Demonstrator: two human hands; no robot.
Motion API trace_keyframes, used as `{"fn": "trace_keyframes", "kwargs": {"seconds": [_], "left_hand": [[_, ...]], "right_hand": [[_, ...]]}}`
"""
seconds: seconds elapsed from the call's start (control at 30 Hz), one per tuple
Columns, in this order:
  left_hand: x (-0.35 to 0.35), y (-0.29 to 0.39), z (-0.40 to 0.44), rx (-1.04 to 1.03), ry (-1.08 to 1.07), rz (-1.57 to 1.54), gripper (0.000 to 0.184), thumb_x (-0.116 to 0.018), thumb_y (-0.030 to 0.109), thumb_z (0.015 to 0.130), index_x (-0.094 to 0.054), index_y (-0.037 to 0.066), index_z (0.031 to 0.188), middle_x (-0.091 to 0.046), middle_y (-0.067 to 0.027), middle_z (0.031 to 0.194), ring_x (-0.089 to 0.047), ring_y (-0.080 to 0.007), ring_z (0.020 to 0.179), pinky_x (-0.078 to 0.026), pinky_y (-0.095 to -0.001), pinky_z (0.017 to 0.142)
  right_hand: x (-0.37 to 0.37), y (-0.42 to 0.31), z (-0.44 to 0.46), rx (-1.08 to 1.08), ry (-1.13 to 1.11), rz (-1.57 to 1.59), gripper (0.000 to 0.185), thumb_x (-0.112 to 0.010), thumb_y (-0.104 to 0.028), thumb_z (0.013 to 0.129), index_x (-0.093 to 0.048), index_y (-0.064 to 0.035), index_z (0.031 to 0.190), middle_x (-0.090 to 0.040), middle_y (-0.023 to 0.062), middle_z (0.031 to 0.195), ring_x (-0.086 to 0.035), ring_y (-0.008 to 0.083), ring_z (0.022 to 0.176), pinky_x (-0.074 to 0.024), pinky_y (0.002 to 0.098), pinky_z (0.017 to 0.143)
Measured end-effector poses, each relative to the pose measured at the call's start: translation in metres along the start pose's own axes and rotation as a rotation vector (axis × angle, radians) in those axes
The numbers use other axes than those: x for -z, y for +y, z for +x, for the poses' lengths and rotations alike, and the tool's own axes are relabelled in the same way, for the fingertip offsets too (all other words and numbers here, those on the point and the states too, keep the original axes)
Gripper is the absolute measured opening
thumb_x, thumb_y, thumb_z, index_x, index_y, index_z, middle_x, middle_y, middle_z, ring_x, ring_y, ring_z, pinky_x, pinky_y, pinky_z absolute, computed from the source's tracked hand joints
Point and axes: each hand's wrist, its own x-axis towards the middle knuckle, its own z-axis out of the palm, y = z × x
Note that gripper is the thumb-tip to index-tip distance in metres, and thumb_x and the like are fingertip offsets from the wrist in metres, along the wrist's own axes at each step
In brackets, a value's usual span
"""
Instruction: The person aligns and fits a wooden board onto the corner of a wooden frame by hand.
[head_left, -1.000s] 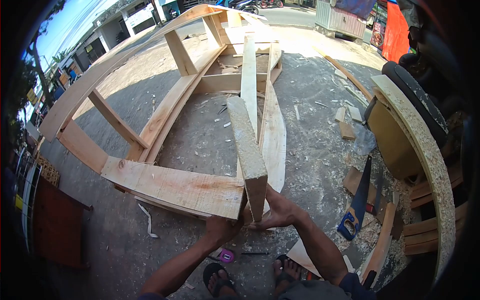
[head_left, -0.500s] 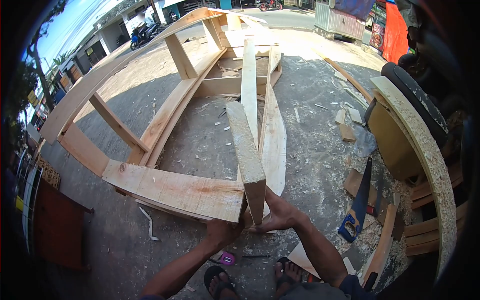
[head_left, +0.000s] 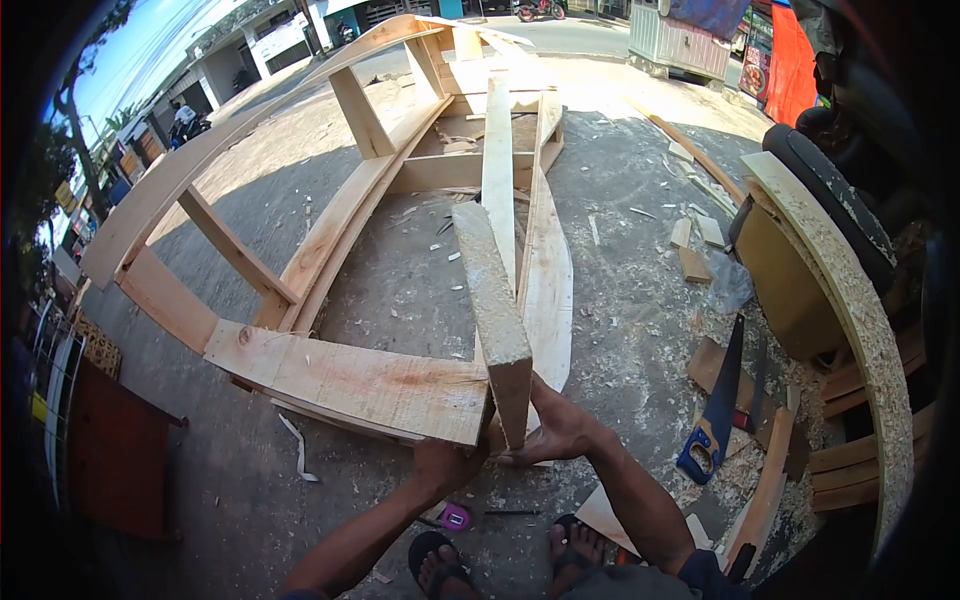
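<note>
A large wooden frame (head_left: 365,385) of pale boards stands on the ground before me. My left hand (head_left: 448,465) is closed at its near corner, under the front board, with the fingers partly hidden. Beside that corner a thick wooden post (head_left: 490,290) rises toward the camera, its sides rough and whitish. My right hand (head_left: 560,425) is wrapped round the post's lower end from the right, some fingers hidden behind it. A long narrow board (head_left: 498,160) runs lengthwise behind the post.
At right lie a handsaw (head_left: 715,410), wood offcuts (head_left: 693,263) and shavings, with a curved board (head_left: 840,270) leaning there. A pink tape measure (head_left: 455,516) is by my feet. A reddish-brown wooden piece (head_left: 120,450) stands left. A road runs behind.
Both hands, the post and the frame stay where they were. In the background, a motorbike with a rider has moved left along the street.
</note>
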Motion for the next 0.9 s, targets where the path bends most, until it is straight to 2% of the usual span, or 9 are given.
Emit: {"fn": "trace_keyframes", "kwargs": {"seconds": [0.2,0.27,0.5,0.9], "left_hand": [[-0.0004,-0.0003,0.0007,-0.031,0.013,0.016,0.048,-0.062,0.035,0.089,-0.059,0.023,0.135,-0.069,-0.0163,0.109,-0.068,-0.0392,0.093,-0.057,-0.0509,0.072],[-0.0011,-0.0002,0.0000,0.027,-0.031,0.010,0.048,-0.062,0.037,0.089,-0.059,0.024,0.135,-0.069,-0.0159,0.109,-0.069,-0.0388,0.094,-0.057,-0.0507,0.074],[-0.0017,-0.0007,-0.0004,0.033,-0.018,0.019,0.048,-0.062,0.038,0.088,-0.059,0.024,0.134,-0.069,-0.0156,0.110,-0.069,-0.0383,0.095,-0.057,-0.0502,0.075],[-0.0023,-0.0019,-0.0008,0.054,-0.046,-0.016,0.046,-0.063,0.038,0.088,-0.063,0.019,0.129,-0.070,-0.0154,0.107,-0.069,-0.0377,0.093,-0.057,-0.0496,0.075]], "right_hand": [[-0.0007,0.0018,0.0008,0.034,0.012,-0.003,0.132,-0.088,-0.034,0.068,0.004,-0.0115,0.160,-0.021,0.0235,0.160,-0.023,0.0367,0.149,-0.0197,0.0462,0.124],[-0.0010,0.0022,0.0008,0.032,0.012,-0.012,0.132,-0.088,-0.035,0.068,0.004,-0.0115,0.160,-0.021,0.0236,0.160,-0.023,0.0367,0.149,-0.0198,0.0462,0.124],[-0.0016,0.0035,0.0006,0.008,0.009,-0.020,0.134,-0.087,-0.035,0.067,0.006,-0.0126,0.160,-0.021,0.0233,0.160,-0.022,0.0368,0.150,-0.0202,0.0463,0.124],[-0.0022,0.0060,0.0001,0.042,0.021,-0.024,0.132,-0.087,-0.032,0.068,0.005,-0.0122,0.160,-0.020,0.0229,0.161,-0.022,0.0359,0.150,-0.0195,0.0444,0.124]]}}
